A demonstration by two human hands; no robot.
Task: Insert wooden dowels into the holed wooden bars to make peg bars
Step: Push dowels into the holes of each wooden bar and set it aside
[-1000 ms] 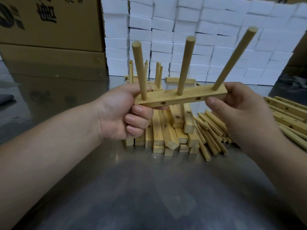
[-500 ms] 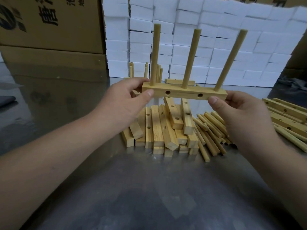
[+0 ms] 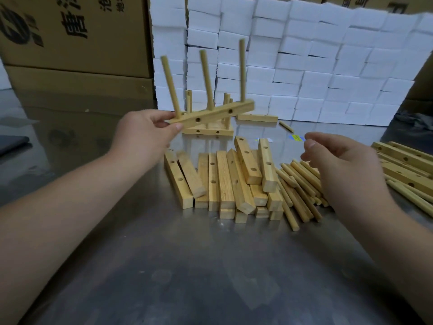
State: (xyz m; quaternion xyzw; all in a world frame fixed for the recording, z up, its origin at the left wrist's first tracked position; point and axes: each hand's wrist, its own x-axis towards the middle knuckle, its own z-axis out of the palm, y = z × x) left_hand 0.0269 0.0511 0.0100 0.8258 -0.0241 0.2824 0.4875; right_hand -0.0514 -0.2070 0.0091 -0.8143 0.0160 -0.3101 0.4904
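My left hand (image 3: 146,131) pinches the left end of a peg bar (image 3: 215,114), a holed wooden bar with three dowels standing up from it, held in the air and tilted up to the right. Behind it stand finished peg bars (image 3: 208,130) on the table. My right hand (image 3: 344,165) hovers with fingers apart and nothing in it, above a heap of loose dowels (image 3: 297,191). A pile of holed wooden bars (image 3: 225,181) lies between my hands.
Longer holed bars and dowels (image 3: 405,160) lie at the right edge. One bar (image 3: 256,118) and a stray dowel (image 3: 286,126) lie by the wall of white foam blocks (image 3: 304,66). Cardboard boxes (image 3: 75,43) stand at the back left. The table (image 3: 210,266) is shiny metal.
My right hand has let go of the peg bar and dropped toward the loose dowels. My left hand alone has carried the bar left and away, toward the finished ones.
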